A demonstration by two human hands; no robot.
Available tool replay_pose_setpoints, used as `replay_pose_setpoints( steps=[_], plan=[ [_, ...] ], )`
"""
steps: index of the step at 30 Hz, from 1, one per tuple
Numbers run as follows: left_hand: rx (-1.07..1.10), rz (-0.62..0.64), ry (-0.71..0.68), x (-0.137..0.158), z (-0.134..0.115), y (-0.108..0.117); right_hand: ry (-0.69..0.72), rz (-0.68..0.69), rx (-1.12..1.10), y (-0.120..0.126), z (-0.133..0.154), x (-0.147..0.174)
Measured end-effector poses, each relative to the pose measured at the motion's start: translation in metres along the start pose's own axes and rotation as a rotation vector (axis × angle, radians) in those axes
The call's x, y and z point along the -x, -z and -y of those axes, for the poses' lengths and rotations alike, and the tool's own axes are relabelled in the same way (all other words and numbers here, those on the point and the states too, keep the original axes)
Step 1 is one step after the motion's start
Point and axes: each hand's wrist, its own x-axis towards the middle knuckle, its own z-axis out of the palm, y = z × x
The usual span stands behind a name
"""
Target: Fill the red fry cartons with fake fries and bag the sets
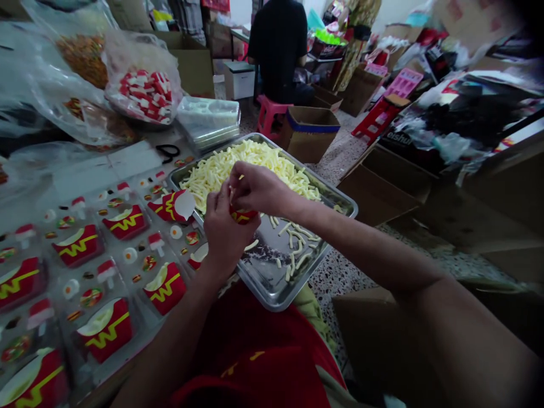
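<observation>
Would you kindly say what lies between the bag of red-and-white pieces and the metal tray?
The head view shows stacked clear packaging between the bag and the metal tray.

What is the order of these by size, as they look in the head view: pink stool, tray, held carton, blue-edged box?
1. Tray
2. Blue-edged box
3. Pink stool
Not ranked: held carton; fingers hide part of it.

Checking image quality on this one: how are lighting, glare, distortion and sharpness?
Head view: dim overall, the top-right corner nearly black, the lower-right box in deep shadow; head view: pale sheen on the tray; head view: wide-angle stretch enlarges the right arm toward the edge; head view: far background looks soft.
</observation>
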Motion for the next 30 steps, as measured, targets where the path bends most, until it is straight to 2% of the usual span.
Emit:
replay_pose_setpoints(
  steps=[4,7,9,11,13,15,19,22,26,28,30],
  plan=[
    [0.021,-0.075,-0.013,0.014,0.010,0.003,0.126,0.076,0.040,0.000,0.018,0.008],
    [0.011,-0.050,0.013,0.018,0.019,0.009,0.164,0.055,-0.048,0.017,0.006,0.014],
    [0.018,-0.022,0.072,0.018,0.025,0.015,0.067,-0.062,0.008,0.027,-0.020,0.021],
    [0.019,-0.033,0.124,0.017,0.032,0.021,-0.125,-0.136,0.217,0.030,-0.052,0.030],
    [0.008,-0.061,0.152,0.017,0.038,0.025,-0.290,-0.059,0.471,0.020,-0.079,0.042],
    [-0.003,-0.069,0.159,0.018,0.041,0.029,-0.389,0.041,0.640,0.002,-0.095,0.053],
    [-0.029,-0.036,0.163,0.023,0.041,0.038,-0.471,0.074,0.655,-0.034,-0.097,0.061],
    [-0.045,-0.036,0.160,0.025,0.040,0.045,-0.423,0.084,0.520,-0.031,-0.093,0.057],
    [-0.036,-0.011,0.148,0.027,0.040,0.054,-0.218,0.053,0.359,0.014,-0.100,0.056],
    [-0.027,-0.008,0.156,0.027,0.041,0.057,-0.112,0.105,0.422,0.031,-0.106,0.063],
    [-0.032,-0.010,0.163,0.028,0.041,0.059,-0.022,0.192,0.539,0.034,-0.111,0.073]
  ],
)
